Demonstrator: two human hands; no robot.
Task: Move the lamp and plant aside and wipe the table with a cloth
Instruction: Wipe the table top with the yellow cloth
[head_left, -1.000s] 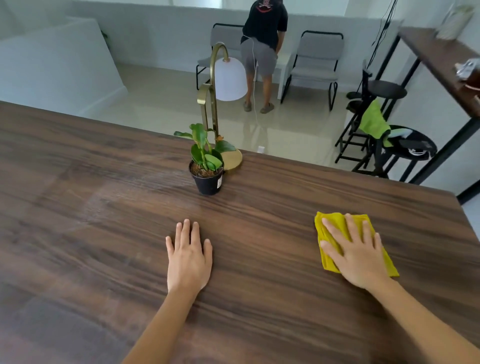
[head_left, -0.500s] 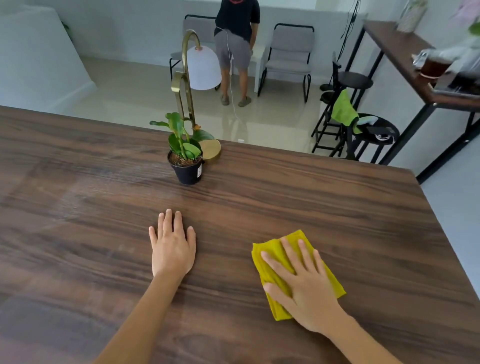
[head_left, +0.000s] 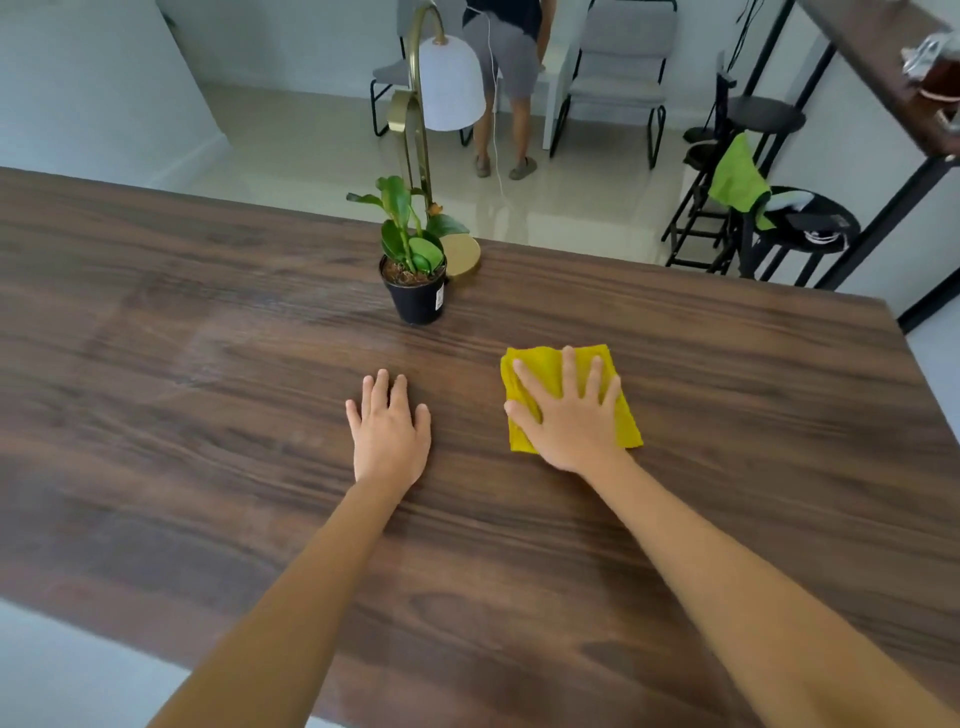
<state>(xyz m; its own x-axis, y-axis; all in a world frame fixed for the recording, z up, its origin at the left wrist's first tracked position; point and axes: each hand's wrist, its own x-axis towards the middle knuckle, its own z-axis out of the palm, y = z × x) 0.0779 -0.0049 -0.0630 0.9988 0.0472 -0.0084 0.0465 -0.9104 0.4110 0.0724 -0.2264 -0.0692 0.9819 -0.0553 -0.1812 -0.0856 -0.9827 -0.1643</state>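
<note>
— What are the hands doing?

— The right hand (head_left: 571, 421) lies flat, fingers spread wide, pressing down on a folded yellow cloth (head_left: 540, 364) on the dark wooden table (head_left: 208, 415). It grips nothing; the palm and fingers simply cover most of the cloth, whose edges show around them.

— And the other one?

— The left hand (head_left: 389, 436) rests palm down on the bare wood just beside the right hand, fingers stretched out and close together, empty.

— Where is the plant?

— The plant (head_left: 413, 249), in a small black pot, stands upright beyond the left hand's fingertips, apart from both hands. The cloth lies nearer than the pot and off to its right.

— The lamp?

— The lamp (head_left: 421, 104) is just behind the plant, at the far edge of the table. Its round gold base shows at the pot's right shoulder, the arched gold stem rises behind the leaves, and the white shade hangs from the arch, above and beyond the right hand's side of the pot. Whether base and pot touch, I cannot tell.
</note>
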